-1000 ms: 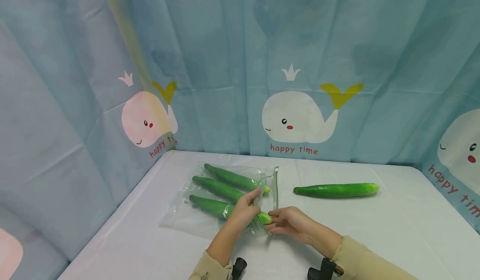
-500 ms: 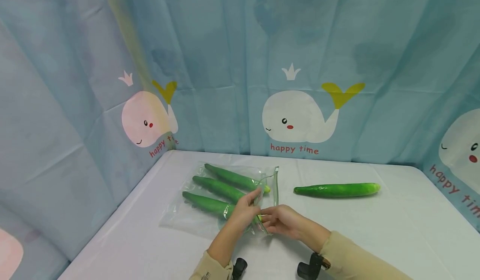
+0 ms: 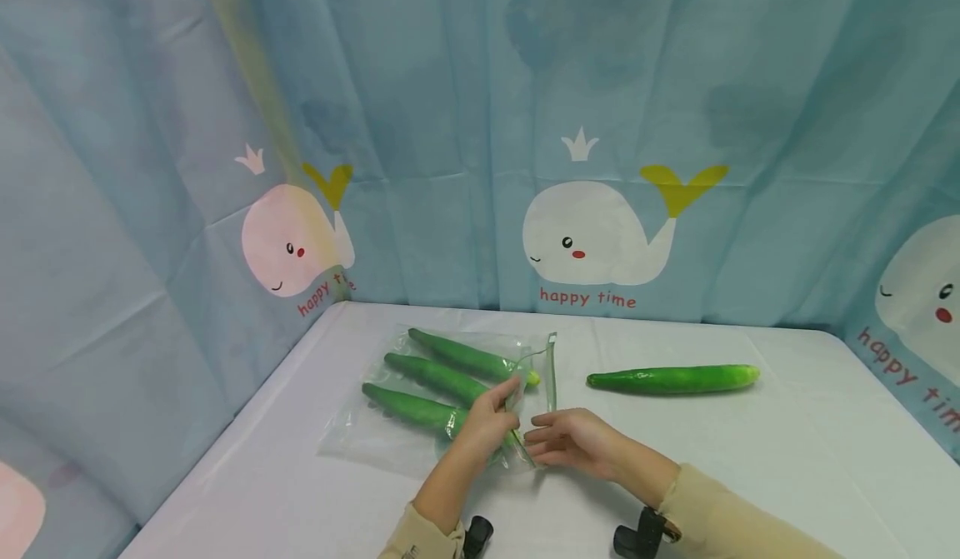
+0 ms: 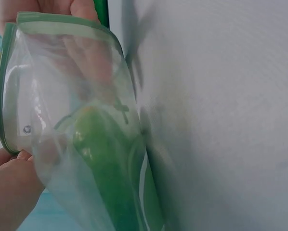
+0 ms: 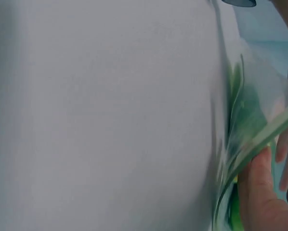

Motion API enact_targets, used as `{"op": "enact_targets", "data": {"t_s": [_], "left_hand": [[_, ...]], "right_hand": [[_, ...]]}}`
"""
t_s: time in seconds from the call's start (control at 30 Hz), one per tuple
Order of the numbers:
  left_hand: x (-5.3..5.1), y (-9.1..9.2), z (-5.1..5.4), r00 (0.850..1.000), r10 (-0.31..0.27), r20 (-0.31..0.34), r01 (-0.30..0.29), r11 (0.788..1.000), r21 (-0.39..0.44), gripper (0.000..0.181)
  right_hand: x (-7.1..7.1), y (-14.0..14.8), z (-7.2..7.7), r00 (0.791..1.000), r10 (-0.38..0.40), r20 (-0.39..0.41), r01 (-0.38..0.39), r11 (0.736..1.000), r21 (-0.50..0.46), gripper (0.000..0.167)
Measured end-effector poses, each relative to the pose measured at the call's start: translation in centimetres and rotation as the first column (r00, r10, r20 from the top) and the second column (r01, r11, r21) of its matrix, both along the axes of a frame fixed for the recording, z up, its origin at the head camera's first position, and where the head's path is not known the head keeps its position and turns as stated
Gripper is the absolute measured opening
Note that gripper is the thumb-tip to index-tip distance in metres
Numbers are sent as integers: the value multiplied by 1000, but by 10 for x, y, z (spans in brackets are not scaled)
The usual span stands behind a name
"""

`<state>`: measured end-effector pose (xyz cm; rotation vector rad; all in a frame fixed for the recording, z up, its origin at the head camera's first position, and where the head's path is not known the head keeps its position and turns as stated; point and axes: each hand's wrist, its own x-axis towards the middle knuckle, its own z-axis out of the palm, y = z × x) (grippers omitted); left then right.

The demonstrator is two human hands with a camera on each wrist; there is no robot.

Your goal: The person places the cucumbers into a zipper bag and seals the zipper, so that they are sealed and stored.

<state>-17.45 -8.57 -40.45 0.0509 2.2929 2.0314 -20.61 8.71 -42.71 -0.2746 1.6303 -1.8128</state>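
On the white worktop (image 3: pixel 750 459) lies a clear bag (image 3: pixel 367 438) with 3 cucumbers (image 3: pixel 435 376) inside, 1 loose cucumber (image 3: pixel 672 380) to its right. The left hand's (image 3: pixel 487 420) grip pinches the bag's green rim; the right hand's (image 3: pixel 576 442) grip is loosely spread, fingers at the bag's mouth.

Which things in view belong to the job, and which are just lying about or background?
Likely the job's:
Clear bag, held by the left hand, right hand at its opening
Three cucumbers inside it
Loose cucumber, lying apart; matches, so perhaps

Background only:
Whale-print curtain
White tabletop
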Motion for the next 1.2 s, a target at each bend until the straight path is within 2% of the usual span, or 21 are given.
{"op": "enact_targets", "data": {"t_s": [0.13,0.27,0.47,0.6,0.77,0.87,0.93,1.07,1.2], "left_hand": [[0,0,0,1000,0,8,0,1000,0,70],[1,0,1,1000,0,16,0,1000,7,70],[0,-1,1,1000,-14,17,13,1000,9,69],[1,-1,1,1000,-18,13,18,1000,10,69],[1,-1,0,1000,-31,4,31,999,16,68],[1,-2,0,999,-32,0,32,999,11,68],[1,-2,0,999,-32,2,32,999,8,69],[1,-2,0,999,-32,10,32,999,2,69],[1,-2,0,999,-21,23,21,1000,9,69]], "right_hand": [[-1,19,4,997,-36,-65,38,999,29,57],[-4,39,7,988,-39,-147,51,996,77,57],[-14,75,13,958,-4,-287,60,981,185,59],[-25,101,18,927,42,-374,62,964,260,60],[-38,131,27,869,125,-479,67,929,365,60],[-44,146,33,824,184,-537,71,906,418,58],[-49,154,36,785,216,-580,77,896,438,56],[-58,168,38,709,231,-666,135,883,450,53],[-66,180,36,622,252,-741,237,842,485,52]]}}
